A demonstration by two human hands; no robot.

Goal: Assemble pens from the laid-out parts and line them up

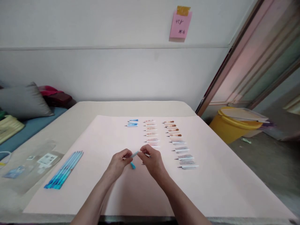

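Above the pink sheet point(93, 175), my left hand point(119, 161) is closed in a pinch on a pale blue pen barrel point(134, 154). My right hand point(152, 158) is closed at the barrel's other end, and a thin white pen piece point(147, 155) shows between its fingers. A bright blue pen part point(133, 166) is just below my left fingertips; whether it lies on the sheet I cannot tell. A dark tip pokes out under my right hand. Several long blue pens point(64, 170) lie side by side on the left.
Short pen parts lie in columns farther back: blue ones point(132, 124), pink ones point(150, 128), brown ones point(172, 126) and grey ones point(186, 157). A clear plastic bag point(35, 162) is at left. A yellow bin point(225, 125) stands right of the table.
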